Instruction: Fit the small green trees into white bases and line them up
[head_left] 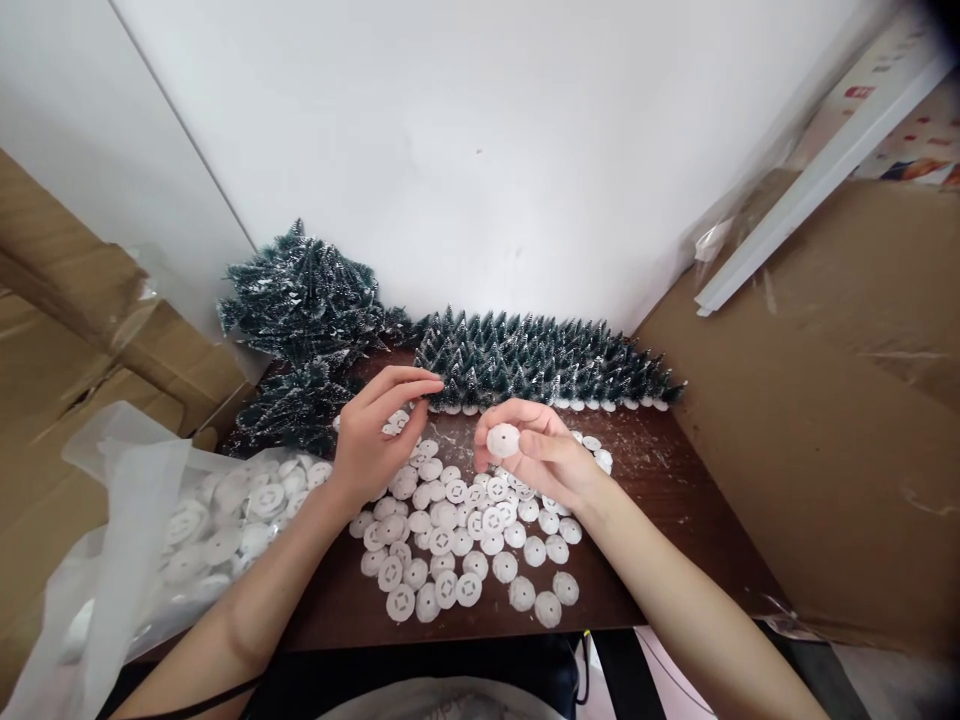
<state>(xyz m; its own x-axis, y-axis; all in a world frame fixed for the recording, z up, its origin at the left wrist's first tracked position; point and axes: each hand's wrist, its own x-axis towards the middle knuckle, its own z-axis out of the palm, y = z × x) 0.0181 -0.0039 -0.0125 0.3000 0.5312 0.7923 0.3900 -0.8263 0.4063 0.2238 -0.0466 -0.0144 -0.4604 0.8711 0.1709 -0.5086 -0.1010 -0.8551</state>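
My right hand [536, 445] holds a white round disc with a small centre hole, a base [503, 440], between thumb and fingers above the table. My left hand [382, 430] is raised at the left end of the rows of small trees. Its fingers are bent, with thumb and index tips a little apart, and I see nothing between them. Many loose white bases [446, 515] lie scattered under and between my hands, some showing a slotted side. Behind my hands, small frosted green trees [540, 355] stand upright in close rows on white bases.
A heap of more frosted trees [300, 290] lies at the back left. A clear plastic bag [217, 520] full of white bases sits at the left. Cardboard boxes flank the dark brown table [675, 500], one left [97, 380] and one right [832, 400]. A white wall [465, 180] stands behind.
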